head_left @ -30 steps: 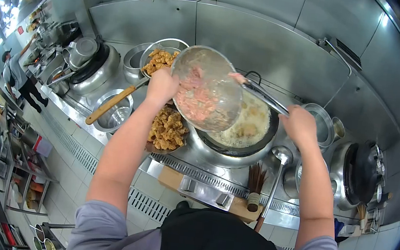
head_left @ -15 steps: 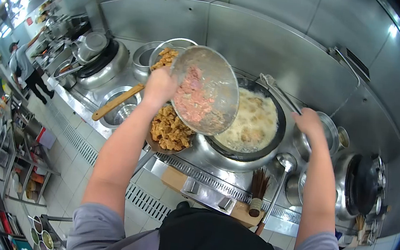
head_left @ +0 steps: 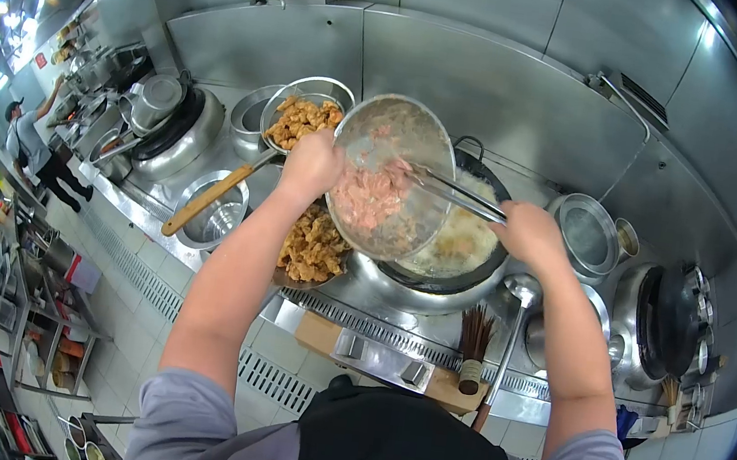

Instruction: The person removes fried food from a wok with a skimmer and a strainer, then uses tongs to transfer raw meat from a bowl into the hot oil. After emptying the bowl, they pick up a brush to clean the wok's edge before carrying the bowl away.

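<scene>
Steel wall (head_left: pixel 468 71) behind a tilted bowl (head_left: pixel 423 134) of pink meat (head_left: pixel 367 197) (glossy, clumped)

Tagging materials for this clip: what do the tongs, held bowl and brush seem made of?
Tongs: likely steel, shiny, by bright streaks along their length.
Held bowl: probably metal, dull grey; smears inside leave it open.
Brush: apparently stiff plant fibre, matte, by its brown splayed strands.

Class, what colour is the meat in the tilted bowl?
The meat is pale pink, showing best in the head view.
</scene>
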The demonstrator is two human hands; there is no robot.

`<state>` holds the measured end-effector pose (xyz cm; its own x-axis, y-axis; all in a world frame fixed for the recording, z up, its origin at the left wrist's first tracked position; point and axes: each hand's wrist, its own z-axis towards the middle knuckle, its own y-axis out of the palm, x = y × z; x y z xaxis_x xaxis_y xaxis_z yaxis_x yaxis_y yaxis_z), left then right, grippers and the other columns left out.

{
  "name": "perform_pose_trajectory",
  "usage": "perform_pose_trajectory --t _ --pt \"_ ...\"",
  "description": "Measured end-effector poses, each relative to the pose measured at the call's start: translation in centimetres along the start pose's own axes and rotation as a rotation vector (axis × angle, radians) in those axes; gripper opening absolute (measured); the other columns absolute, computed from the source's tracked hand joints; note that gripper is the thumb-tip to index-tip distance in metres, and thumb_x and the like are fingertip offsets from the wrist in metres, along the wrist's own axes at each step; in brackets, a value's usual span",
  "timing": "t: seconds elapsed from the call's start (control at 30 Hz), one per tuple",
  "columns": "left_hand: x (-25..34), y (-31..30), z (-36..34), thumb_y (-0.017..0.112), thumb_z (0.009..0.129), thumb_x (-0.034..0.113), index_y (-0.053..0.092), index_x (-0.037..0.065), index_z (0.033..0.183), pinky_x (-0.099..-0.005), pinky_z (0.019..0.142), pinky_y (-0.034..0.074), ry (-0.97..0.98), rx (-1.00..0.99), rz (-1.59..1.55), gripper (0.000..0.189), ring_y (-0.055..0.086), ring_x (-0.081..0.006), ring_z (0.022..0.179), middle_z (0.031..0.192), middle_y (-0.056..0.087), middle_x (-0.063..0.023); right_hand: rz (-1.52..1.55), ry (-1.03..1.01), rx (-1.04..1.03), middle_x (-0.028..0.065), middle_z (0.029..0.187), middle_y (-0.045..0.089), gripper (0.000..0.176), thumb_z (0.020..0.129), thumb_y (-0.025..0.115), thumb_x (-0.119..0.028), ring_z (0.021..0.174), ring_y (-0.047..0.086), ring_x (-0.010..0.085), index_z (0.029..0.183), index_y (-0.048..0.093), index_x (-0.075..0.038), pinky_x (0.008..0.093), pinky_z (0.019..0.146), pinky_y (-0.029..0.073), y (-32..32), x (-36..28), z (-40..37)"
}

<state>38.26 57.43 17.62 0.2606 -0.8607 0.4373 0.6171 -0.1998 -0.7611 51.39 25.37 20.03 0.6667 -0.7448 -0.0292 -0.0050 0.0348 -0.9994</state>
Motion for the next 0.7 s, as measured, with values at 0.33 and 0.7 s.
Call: perform_pose_trajectory --t 0.33,0.7 --pt "-0.6 -2.0 0.7 0.049 0.080 0.014 0.060 -0.006 0.082 -0.0493 0.076 0.049 0.044 0.119 0.104 0.022 0.062 -0.0429 0.081 0.085 0.063 -0.0280 -0.048 0.044 -0.181 0.0191 0.092 0.065 0.033 0.079 0.065 -0.033 0.090 0.062 0.0357 0.090 0.066 -0.002 0.0446 0.080 0.049 0.8 3.3 -7.4" --pt "3.3 -0.6 -0.2 0.050 0.080 0.014 0.060 -0.004 0.077 -0.0495 0.074 0.049 0.136 0.068 0.027 0.020 0.062 -0.0431 0.078 0.081 0.063 -0.0266 0.012 -0.067 0.039 0.0157 0.099 0.066 0.037 0.079 0.066 -0.033 0.092 0.063 0.0345 0.101 0.063 -0.003 0.0432 0.081 0.050 1.9 -1.5 -2.3"
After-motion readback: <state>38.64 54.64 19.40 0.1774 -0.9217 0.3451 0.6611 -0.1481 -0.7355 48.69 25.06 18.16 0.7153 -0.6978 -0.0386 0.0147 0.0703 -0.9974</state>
